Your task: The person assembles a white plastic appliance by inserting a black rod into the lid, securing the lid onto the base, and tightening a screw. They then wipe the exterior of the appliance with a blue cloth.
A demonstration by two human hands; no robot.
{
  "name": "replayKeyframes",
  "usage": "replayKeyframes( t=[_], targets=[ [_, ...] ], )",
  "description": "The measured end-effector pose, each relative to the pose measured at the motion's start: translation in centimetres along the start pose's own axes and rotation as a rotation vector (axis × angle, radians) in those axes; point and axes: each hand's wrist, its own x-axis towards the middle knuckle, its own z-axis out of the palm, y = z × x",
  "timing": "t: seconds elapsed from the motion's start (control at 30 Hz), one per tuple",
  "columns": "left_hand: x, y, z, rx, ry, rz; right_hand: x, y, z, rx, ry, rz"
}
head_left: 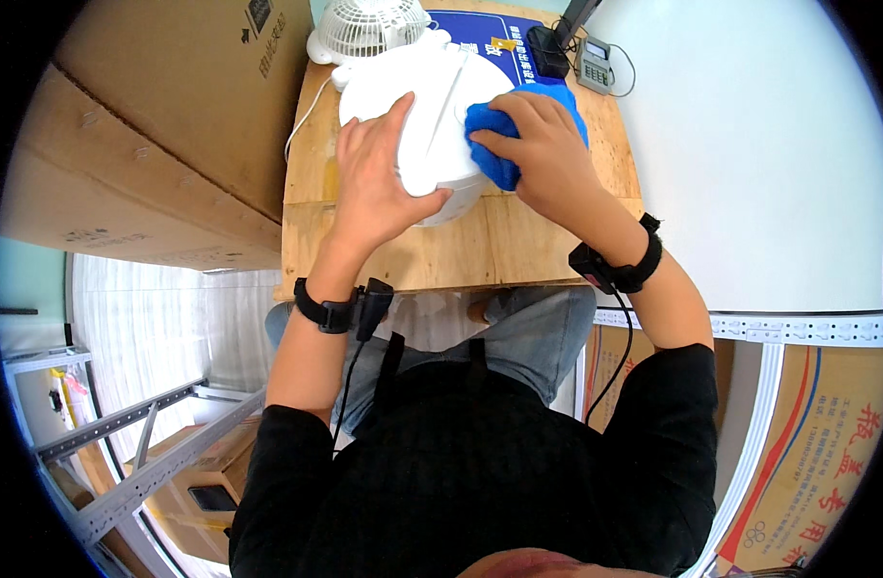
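Note:
A round white appliance or lidded container (379, 91) with a raised ridge across its top sits on the wooden table. My left hand (376, 173) grips its near left side, thumb along the front rim and index finger reaching up over the top. Bunched under the fingers of my right hand (543, 149) is a blue cloth (494, 164), pressed against the right side of the white top. Part of the cloth spreads out behind that hand. Both wrists wear black straps with small boxes and cables.
Behind the white thing stands a small white fan (369, 27) beside a blue printed sheet (475, 29). A black stand (547, 53) and a grey keypad device (594, 65) are at the back right. Large cardboard boxes (172, 96) rise at the left; a white surface (750, 173) lies right.

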Motion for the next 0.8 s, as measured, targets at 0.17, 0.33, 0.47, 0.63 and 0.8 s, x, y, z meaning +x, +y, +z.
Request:
replayKeyframes(
  t=[0.17, 0.33, 0.47, 0.63, 0.8],
  targets=[
    [0.0, -0.3, 0.1, 0.019, -0.022, 0.022, -1.2, 1.4, -0.1, 0.104, 0.028, 0.088],
    [0.0, -0.1, -0.1, 0.045, -0.028, 0.008, -1.2, 2.0, 0.1, 0.175, 0.055, 0.104],
    [0.1, 0.0, -0.3, 0.027, -0.046, 0.004, -1.1, 2.8, 0.0, 0.175, 0.026, 0.111],
    [0.0, -0.2, -0.5, -0.007, -0.073, 0.047, -0.9, 4.6, 0.8, 0.104, 0.075, 0.162],
    [0.0, -0.3, -1.3, -0.052, -0.137, 0.045, -1.5, 2.3, 0.9, -0.007, 0.065, 0.211]
  ],
)
